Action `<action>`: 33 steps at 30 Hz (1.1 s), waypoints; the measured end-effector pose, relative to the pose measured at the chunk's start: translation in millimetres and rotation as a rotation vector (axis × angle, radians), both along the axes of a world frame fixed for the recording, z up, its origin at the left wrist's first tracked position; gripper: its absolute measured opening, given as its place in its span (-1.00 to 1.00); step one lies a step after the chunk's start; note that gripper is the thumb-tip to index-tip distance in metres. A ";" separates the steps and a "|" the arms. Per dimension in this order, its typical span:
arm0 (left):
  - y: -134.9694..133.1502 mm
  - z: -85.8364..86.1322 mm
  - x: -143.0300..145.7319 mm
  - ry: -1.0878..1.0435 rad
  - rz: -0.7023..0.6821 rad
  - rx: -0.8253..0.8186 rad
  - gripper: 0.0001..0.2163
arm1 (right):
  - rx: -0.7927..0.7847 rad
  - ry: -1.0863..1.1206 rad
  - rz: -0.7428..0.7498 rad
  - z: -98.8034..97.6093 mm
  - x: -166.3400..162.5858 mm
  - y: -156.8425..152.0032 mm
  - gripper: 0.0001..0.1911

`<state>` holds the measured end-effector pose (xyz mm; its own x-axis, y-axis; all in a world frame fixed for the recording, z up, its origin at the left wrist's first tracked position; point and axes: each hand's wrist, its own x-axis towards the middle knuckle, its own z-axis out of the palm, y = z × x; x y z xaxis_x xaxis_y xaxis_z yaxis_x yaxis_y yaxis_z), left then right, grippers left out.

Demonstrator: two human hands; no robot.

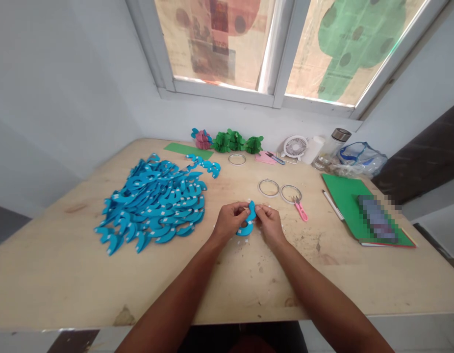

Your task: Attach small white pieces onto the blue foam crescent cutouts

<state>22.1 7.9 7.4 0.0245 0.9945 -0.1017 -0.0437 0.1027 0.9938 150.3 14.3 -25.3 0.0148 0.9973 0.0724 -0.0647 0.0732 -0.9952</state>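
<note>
Between my hands, above the middle of the table, is a curved blue paper piece (pixel 244 229) with small white patches on it. My left hand (pixel 230 220) pinches its upper left side with thumb and forefinger. From the other side my right hand (pixel 270 221) pinches near its upper tip, fingers bent inward. Small white scraps lie on the wood around both hands. To the left spreads a big heap of similar blue paper pieces (pixel 157 196), many bearing white patches. Two rolls of narrow tape (pixel 268 188) and pink-handled snips (pixel 301 211) lie just beyond my right hand.
Along the wall stand green paper figures (pixel 235 140), a pink one (pixel 202 139), a small white fan (pixel 295 146) and a bottle (pixel 332 148). A third tape roll (pixel 237 159) lies farther back. Green sheets (pixel 344 196) and a white pen (pixel 333 205) lie at right.
</note>
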 end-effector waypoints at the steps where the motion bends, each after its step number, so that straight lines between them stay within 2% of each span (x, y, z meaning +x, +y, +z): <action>1: -0.2 0.3 0.1 0.002 -0.002 0.002 -0.75 | -0.002 -0.001 0.005 0.6 -0.1 -0.3 -0.71; 9: 1.2 -2.7 0.0 0.005 -0.018 0.013 -0.71 | -0.009 -0.011 0.001 0.2 -0.2 0.2 -0.72; 19: 1.7 -9.1 -1.6 0.112 -0.058 0.097 -0.70 | -0.018 0.027 0.002 -1.1 -1.5 0.5 -0.77; 23: -0.4 -6.5 -1.1 0.269 -0.062 0.218 -0.73 | 0.002 0.025 -0.007 -2.9 -1.7 1.0 -0.77; 28: -4.6 -5.7 2.9 0.567 0.021 0.447 -0.77 | 0.073 -0.111 -0.030 -0.2 0.0 -0.7 -0.76; 33: -6.5 -9.1 5.5 0.726 0.034 0.489 -0.75 | 0.120 -0.240 -0.055 0.6 0.6 -2.3 -0.75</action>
